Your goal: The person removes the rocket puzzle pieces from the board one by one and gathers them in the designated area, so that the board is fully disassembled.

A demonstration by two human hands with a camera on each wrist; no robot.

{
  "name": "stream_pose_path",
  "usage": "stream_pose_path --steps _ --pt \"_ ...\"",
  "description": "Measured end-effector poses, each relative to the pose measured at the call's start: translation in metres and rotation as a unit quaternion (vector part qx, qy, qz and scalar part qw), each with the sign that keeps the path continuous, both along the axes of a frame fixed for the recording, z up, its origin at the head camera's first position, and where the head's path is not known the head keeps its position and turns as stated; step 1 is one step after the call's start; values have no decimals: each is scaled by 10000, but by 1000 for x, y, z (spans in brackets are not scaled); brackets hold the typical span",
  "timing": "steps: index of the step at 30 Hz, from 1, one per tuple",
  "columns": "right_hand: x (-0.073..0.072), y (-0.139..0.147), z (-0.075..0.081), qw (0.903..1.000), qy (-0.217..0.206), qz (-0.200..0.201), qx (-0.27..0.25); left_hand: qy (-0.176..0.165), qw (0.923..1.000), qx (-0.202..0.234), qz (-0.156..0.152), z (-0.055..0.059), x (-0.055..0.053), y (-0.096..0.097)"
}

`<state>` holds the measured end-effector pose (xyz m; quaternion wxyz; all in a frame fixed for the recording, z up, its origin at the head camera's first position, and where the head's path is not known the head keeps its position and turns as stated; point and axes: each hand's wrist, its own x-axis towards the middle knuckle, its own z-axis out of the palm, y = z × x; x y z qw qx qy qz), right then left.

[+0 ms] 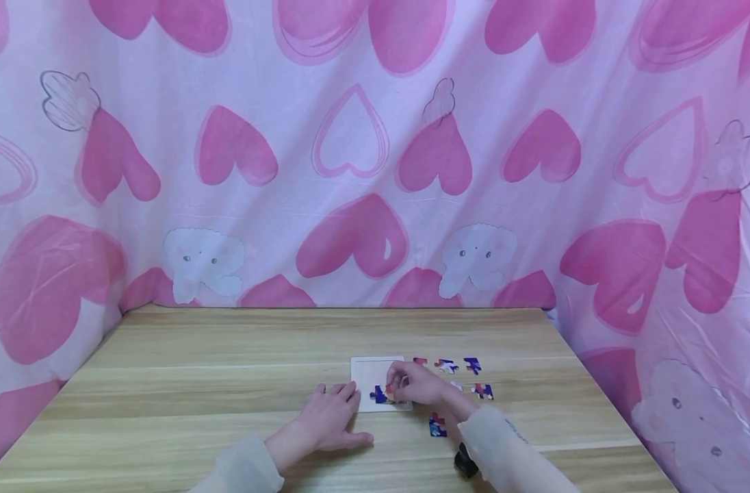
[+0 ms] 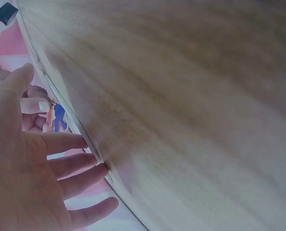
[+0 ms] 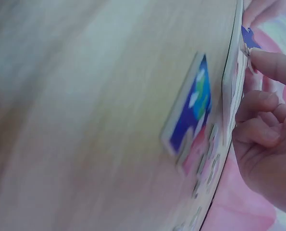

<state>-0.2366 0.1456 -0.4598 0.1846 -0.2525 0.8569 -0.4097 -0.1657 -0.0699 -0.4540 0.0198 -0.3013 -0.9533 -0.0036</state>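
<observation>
**A:** Report the fingers of the right hand (image 1: 419, 385).

**B:** Curled, with the tips pinching a blue-and-red jigsaw piece (image 1: 382, 394) at its edge. The piece sits on the lower part of the white puzzle tray (image 1: 370, 372), just below centre frame in the head view. In the right wrist view one fingertip (image 3: 272, 65) presses the piece's blue tab at upper right.

**A:** And the left hand (image 1: 330, 413)?

**B:** Fingers straight and slightly spread, palm down on the bench (image 1: 196, 383), tips touching the tray's left edge. It holds nothing and appears to steady the tray.

**A:** Handling properties of the piece?

**B:** Judged light, thin and stiff, probably card or thin wood. Flat on a smooth surface it offers little to catch, so take hold at the edge, tab or notch, between thumb and forefinger. The tray would slide easily if unbraced.

**A:** Surroundings?

**B:** Loose pieces (image 1: 447, 365) lie right of the tray, one more (image 1: 437, 425) below the right wrist. A pink heart-print curtain (image 1: 363, 150) backs the bench.
</observation>
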Motion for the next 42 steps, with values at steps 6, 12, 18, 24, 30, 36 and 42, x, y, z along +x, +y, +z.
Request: stream_pose_path --steps 6,12,18,24,30,36,42 --pt "-4 13 0 9998 5 59 -197 61 10000 -10 19 -1 0 0" --pt "-1 25 6 9989 -225 9 -409 17 10000 12 35 -1 0 0" --pt "2 37 8 9965 -526 -63 -639 39 10000 12 30 -1 0 0" --pt "1 51 8 9945 -691 9 -789 118 9999 14 7 -2 -1 1" --pt "3 67 9 9946 -757 -27 -707 143 9999 36 -10 -1 0 1" --pt "9 82 12 9942 -805 -27 -708 109 9999 14 9 -1 0 1" --pt "12 96 10 9932 -781 182 -845 113 9999 -17 16 -1 0 2"
